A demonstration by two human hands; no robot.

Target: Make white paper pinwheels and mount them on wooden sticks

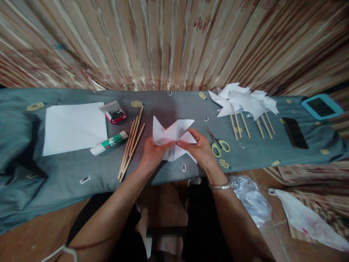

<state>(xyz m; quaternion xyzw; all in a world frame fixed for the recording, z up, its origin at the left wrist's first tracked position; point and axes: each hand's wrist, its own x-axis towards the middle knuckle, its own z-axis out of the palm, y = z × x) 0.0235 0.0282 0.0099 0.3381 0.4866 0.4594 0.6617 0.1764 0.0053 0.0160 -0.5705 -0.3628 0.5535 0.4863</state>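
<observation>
A white paper pinwheel (174,130) without a stick is held just above the cloth in front of me. My left hand (155,152) grips it from the left, the thumb pressed at its centre. From the right, my right hand (200,147) pinches it too, and both thumbs meet at the middle. The fingers under the paper are hidden. Several wooden sticks (132,143) lie left of my left hand. Green-handled scissors (217,142) rest just right of my right hand.
Finished pinwheels on sticks (240,102) lie at the back right, near a phone (295,133) and a blue-framed clock (321,106). On the left are a paper stack (75,129), a red box of pins (116,114) and a glue stick (109,143). Plastic bags (252,198) sit on the floor.
</observation>
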